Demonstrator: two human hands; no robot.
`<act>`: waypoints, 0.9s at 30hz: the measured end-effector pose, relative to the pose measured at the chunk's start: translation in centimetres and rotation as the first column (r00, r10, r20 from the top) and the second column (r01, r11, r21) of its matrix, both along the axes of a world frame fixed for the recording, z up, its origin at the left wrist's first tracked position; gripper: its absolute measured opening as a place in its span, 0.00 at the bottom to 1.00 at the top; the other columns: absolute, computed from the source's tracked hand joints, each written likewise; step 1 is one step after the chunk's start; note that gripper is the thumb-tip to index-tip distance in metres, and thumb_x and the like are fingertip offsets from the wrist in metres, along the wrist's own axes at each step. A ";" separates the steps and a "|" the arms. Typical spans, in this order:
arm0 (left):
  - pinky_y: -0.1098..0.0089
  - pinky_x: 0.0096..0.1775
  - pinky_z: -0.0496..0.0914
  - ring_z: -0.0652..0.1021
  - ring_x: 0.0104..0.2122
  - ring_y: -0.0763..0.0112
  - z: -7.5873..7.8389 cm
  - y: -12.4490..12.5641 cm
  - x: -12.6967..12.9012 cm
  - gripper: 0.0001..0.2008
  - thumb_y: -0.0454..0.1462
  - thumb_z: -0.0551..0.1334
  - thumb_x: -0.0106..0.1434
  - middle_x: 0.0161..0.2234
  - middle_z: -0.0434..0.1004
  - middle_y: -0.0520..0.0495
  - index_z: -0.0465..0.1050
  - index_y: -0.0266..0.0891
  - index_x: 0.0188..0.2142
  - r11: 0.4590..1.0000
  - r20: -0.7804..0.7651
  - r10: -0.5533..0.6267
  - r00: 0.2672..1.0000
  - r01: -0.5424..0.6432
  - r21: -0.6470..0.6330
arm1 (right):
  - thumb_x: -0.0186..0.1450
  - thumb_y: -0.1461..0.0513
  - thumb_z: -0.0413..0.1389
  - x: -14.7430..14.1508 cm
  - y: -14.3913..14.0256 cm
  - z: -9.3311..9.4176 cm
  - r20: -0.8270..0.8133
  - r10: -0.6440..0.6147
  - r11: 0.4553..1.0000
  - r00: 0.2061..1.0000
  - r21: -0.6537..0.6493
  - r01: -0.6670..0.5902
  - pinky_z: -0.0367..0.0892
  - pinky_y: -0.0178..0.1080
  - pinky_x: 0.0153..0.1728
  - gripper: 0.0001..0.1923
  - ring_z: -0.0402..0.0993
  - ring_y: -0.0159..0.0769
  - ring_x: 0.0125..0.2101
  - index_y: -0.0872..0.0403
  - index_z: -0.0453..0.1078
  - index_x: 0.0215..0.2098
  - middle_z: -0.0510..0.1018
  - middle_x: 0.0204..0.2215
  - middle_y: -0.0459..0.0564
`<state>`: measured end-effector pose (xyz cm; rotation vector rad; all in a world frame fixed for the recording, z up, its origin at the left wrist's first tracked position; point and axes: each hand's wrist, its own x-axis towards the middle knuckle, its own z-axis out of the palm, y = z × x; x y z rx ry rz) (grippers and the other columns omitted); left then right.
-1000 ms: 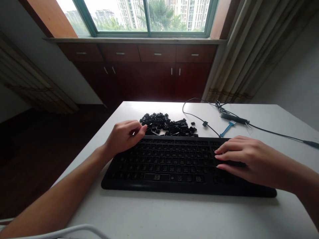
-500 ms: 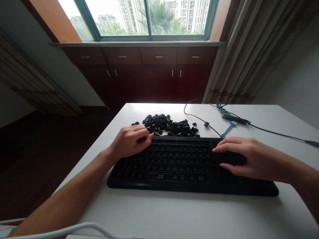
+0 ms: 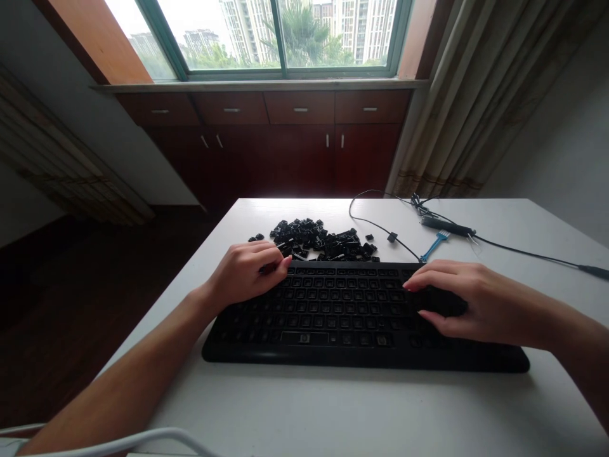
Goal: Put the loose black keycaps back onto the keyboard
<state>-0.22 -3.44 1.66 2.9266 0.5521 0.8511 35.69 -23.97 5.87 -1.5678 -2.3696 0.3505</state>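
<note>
- Head view: the left hand lay on the far left corner of the black keyboard, its fingers curled; I cannot tell if it pinched a key.
- The right hand rested half open over the right part of the keyboard, clasping its right part loosely.
- The keyboard lay in the middle of the white table.
- A pile of loose keys lay just beyond it, a blue brush and a cable to the far right.
</note>
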 end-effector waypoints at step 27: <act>0.70 0.29 0.59 0.62 0.23 0.77 0.1 0.0 -0.1 0.14 0.34 0.63 0.65 0.22 0.63 0.55 0.62 0.38 0.24 1.000 -0.009 -0.019 1.000 0.019 0.003 | 0.65 0.67 0.55 0.5 0.2 0.0 -0.091 0.068 0.995 0.993 0.085 -0.060 0.73 0.37 0.40 0.16 0.79 0.35 0.40 0.47 0.74 0.49 0.79 0.47 0.48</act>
